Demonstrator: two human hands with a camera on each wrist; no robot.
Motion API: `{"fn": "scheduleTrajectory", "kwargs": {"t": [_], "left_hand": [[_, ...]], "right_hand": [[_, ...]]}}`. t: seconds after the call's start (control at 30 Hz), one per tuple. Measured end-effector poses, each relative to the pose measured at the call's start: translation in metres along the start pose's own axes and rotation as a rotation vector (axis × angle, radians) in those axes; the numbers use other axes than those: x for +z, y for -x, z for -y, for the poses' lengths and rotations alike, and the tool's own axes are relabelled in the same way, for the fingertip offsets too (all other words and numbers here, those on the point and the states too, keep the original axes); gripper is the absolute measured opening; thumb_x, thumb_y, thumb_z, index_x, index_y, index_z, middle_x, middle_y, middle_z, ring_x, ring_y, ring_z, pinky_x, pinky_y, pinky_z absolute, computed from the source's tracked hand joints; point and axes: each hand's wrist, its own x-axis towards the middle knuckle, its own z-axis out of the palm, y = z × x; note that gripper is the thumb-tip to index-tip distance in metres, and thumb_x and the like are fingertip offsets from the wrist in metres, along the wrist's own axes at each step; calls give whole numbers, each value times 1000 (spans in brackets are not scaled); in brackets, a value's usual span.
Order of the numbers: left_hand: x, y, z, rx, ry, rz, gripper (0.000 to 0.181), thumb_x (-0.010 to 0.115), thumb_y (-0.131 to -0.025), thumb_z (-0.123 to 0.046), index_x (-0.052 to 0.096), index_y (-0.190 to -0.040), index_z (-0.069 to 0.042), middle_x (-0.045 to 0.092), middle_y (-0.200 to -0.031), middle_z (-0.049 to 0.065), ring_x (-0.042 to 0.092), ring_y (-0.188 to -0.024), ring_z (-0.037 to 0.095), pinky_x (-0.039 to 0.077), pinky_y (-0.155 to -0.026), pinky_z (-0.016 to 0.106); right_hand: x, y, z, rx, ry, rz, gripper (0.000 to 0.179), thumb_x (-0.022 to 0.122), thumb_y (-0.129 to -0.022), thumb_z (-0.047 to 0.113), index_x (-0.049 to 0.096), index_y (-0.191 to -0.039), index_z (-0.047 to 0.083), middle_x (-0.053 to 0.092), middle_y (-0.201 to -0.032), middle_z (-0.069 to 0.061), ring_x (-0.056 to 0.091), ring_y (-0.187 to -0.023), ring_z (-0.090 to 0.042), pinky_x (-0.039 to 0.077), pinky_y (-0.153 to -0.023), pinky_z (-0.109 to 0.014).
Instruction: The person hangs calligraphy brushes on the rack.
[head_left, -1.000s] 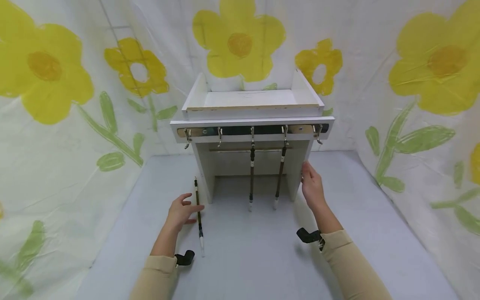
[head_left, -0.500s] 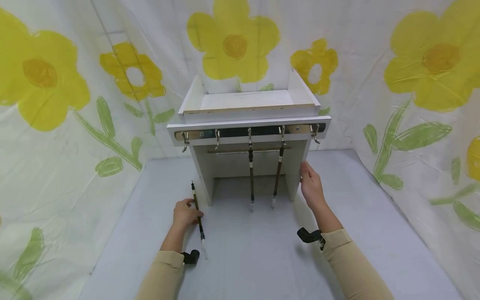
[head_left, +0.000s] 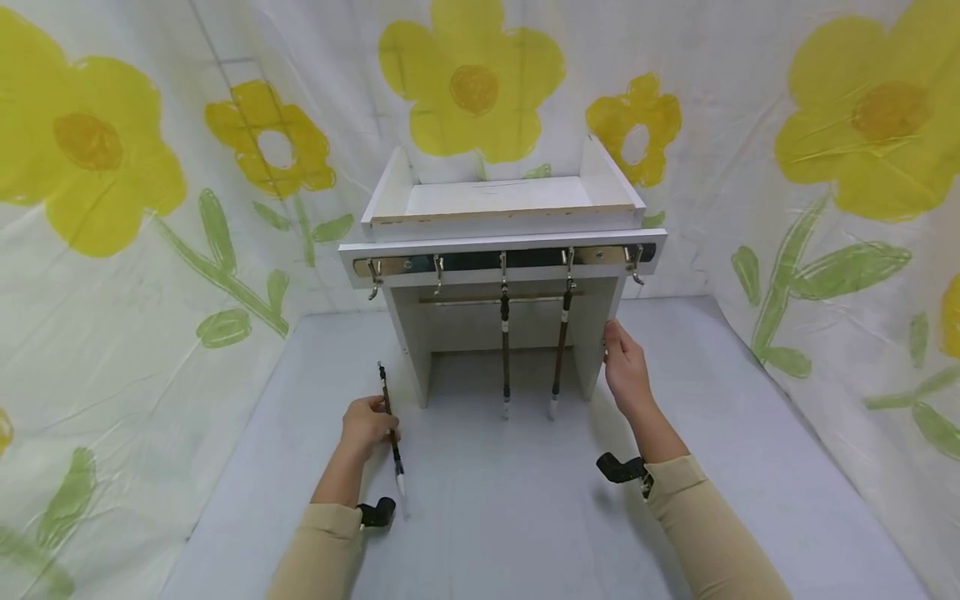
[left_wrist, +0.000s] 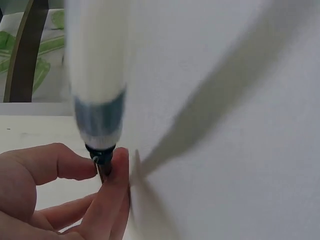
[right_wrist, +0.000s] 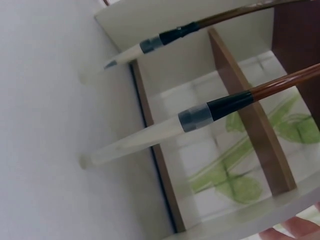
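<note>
My left hand (head_left: 365, 423) pinches the dark handle of a calligraphy brush (head_left: 396, 457) beside the rack's left leg. In the left wrist view this brush (left_wrist: 100, 115) points its pale, capped head toward the camera, and its shadow falls on the white tabletop. Thumb and fingertips meet just past its dark collar. With my right hand (head_left: 627, 371) I hold the edge of the right side panel of a white wooden rack (head_left: 495, 196). Two more brushes, one in the middle (head_left: 505, 342) and one to its right (head_left: 561, 342), hang head-down from the rack's hooks.
A metal strip (head_left: 480, 260) with several hooks runs along the rack's front; the two left hooks and the far right one carry nothing. Crossbars (right_wrist: 255, 115) span the rack's back. A white curtain (head_left: 750, 150) with painted yellow flowers surrounds the table (head_left: 510, 517).
My left hand has closed from spread fingers to a pinch on the brush, whose upper end has shifted slightly left. My right hand stays on the panel.
</note>
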Motion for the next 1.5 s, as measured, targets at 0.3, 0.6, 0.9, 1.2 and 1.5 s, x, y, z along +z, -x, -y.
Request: {"fn": "scheduleTrajectory", "kwargs": {"t": [0.3, 0.6, 0.9, 1.2, 1.5], "left_hand": [[-3, 10, -10, 17, 71, 44, 63, 60, -90, 13, 36, -147, 15, 51, -126, 33, 69, -93, 33, 64, -73, 37], [-11, 25, -26, 76, 118, 85, 60, 57, -94, 11, 33, -149, 7, 52, -134, 35, 64, -114, 46, 63, -82, 41], [-20, 43, -40, 167, 120, 36, 60, 61, -93, 10, 38, -147, -3, 58, -129, 31, 74, -96, 29, 62, -85, 43], [-27, 68, -57, 314, -19, -102, 58, 59, -95, 7, 40, -148, -10, 65, -122, 23, 75, -96, 25, 62, -78, 29], [-26, 99, -74, 458, -50, -211, 58, 62, -93, 9, 47, -144, -13, 71, -114, 13, 75, -95, 23, 60, -80, 21]], "right_hand": [[-2, -2, -4, 23, -13, 2, 60, 28, -111, 41, 22, -161, 8, 23, -166, -12, 23, -154, -32, 29, -120, -57], [-2, -5, -7, 28, -21, 0, 60, 29, -111, 42, 22, -160, 8, 21, -167, -11, 22, -154, -31, 29, -120, -56], [-2, -2, -4, 38, -18, 9, 62, 29, -111, 43, 21, -161, 6, 19, -167, -12, 21, -154, -32, 29, -120, -56], [-4, -14, -21, 25, -14, -1, 62, 29, -110, 44, 21, -161, 9, 20, -167, -10, 22, -154, -32, 29, -120, -55], [-4, -19, -39, 16, -16, -15, 74, 30, -105, 60, 22, -161, 13, 17, -168, -3, 20, -155, -27, 30, -120, -53]]}}
